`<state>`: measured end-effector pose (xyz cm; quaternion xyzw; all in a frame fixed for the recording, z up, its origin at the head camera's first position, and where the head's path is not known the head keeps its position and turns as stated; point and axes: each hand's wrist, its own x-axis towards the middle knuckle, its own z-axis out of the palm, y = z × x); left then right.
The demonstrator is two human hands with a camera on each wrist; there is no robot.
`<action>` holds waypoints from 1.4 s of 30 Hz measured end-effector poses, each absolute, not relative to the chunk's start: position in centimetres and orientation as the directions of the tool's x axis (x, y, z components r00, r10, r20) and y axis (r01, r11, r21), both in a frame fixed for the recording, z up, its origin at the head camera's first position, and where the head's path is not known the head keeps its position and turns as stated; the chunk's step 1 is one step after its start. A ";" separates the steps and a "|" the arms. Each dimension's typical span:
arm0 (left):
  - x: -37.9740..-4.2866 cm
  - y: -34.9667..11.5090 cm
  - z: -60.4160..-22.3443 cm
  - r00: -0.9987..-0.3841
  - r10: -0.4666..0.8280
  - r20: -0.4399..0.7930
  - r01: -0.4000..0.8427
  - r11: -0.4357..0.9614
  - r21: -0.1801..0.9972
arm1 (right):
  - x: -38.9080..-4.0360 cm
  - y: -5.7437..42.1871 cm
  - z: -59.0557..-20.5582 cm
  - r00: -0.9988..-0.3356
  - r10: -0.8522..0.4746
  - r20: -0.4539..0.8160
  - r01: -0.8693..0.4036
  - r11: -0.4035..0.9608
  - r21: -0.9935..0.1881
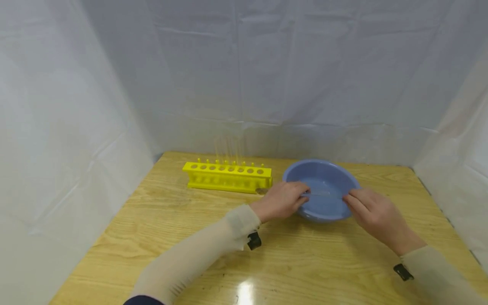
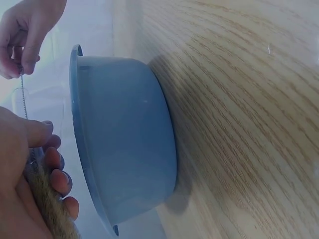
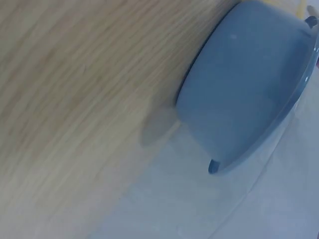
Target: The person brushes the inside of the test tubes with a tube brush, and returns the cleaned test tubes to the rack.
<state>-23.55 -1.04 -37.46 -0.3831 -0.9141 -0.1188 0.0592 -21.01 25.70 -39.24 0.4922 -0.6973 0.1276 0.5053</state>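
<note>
Over the blue basin (image 1: pixel 322 169), my left hand (image 1: pixel 280 199) grips a clear test tube (image 2: pixel 19 102), its fingers curled around the glass. A test tube brush (image 2: pixel 55 209) lies along the tube; its brown bristles show past the left palm, seemingly inside the glass. The twisted wire runs out between the hands. My right hand (image 1: pixel 375 214) pinches the wire's far end with thumb and fingertips, clearest in the left wrist view. Neither hand shows in the right wrist view, only the basin's outer side (image 3: pixel 239 84).
Left of the basin stands a yellow test tube rack (image 1: pixel 228 170), with several faint clear tubes (image 1: pixel 228 148) upright at its back. The wooden table (image 1: pixel 297 267) ends against white sheeting (image 1: pixel 259 84) at the back and sides.
</note>
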 end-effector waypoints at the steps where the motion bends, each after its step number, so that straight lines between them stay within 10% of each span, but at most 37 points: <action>1: -23.5 -1.1 -37.5 -0.700 0.687 0.197 0.714 0.678 0.174 | -21.0 25.8 -39.2 0.008 -0.569 0.822 -0.817 0.471 0.334; 14: -23.5 -0.9 -37.7 -0.685 0.708 0.171 0.728 0.670 0.147 | -20.9 26.0 -39.2 -0.088 -0.575 0.814 -0.842 0.480 0.247; 21: -23.2 -0.8 -37.6 -0.668 0.717 0.200 0.734 0.678 0.023 | -20.0 25.8 -39.2 -0.544 -0.434 0.718 -0.788 0.559 -0.259; 28: -23.0 -0.7 -37.8 -0.631 0.731 0.258 0.722 0.676 -0.149 | -19.7 25.6 -38.0 -0.934 -0.298 0.199 -0.307 0.377 -0.874; 32: -23.0 -0.7 -38.0 -0.606 0.737 0.300 0.713 0.670 -0.207 | -20.2 25.6 -37.6 -0.938 -0.337 -0.080 0.055 0.081 -0.995; 35: -23.2 -0.6 -38.1 -0.628 0.727 0.277 0.709 0.682 -0.180 | -20.2 25.5 -37.6 -0.948 -0.298 -0.112 0.099 0.056 -0.993; 39: -23.5 -0.6 -38.1 -0.676 0.704 0.218 0.708 0.702 -0.076 | -19.9 25.1 -38.8 -0.945 -0.223 0.239 -0.301 0.309 -0.902; 42: -23.5 -0.8 -38.0 -0.685 0.700 0.204 0.713 0.701 -0.009 | -20.1 25.2 -39.9 -0.732 -0.267 0.627 -0.662 0.496 -0.562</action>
